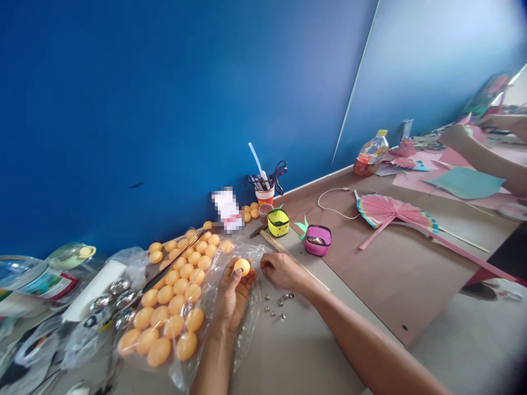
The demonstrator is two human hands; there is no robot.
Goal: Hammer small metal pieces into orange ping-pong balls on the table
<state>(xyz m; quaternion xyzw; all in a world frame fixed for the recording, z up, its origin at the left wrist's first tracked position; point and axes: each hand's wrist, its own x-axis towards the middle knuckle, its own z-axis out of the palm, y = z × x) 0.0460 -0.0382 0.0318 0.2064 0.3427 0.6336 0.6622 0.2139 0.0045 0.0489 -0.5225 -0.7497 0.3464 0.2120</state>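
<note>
My left hand (234,296) holds an orange ping-pong ball (242,267) between thumb and fingers; a small dark spot shows on the ball's lower side. Just right of it, my right hand (284,270) is closed with curled fingers, apart from the ball. Whatever its fingertips pinch, if anything, is too small or hidden to make out. Several small shiny metal pieces (282,300) lie on the table below my right hand. To the left, a clear plastic bag (181,362) full of orange ping-pong balls (176,305) reaches under my left hand.
Thin wooden sticks (296,260) lie behind my right hand, near a yellow box (278,224) and a magenta box (317,249). A cup of pens (264,195) stands by the blue wall. Rightward are a pink paper fan (391,210), a bottle (371,153) and another person's arm (481,156).
</note>
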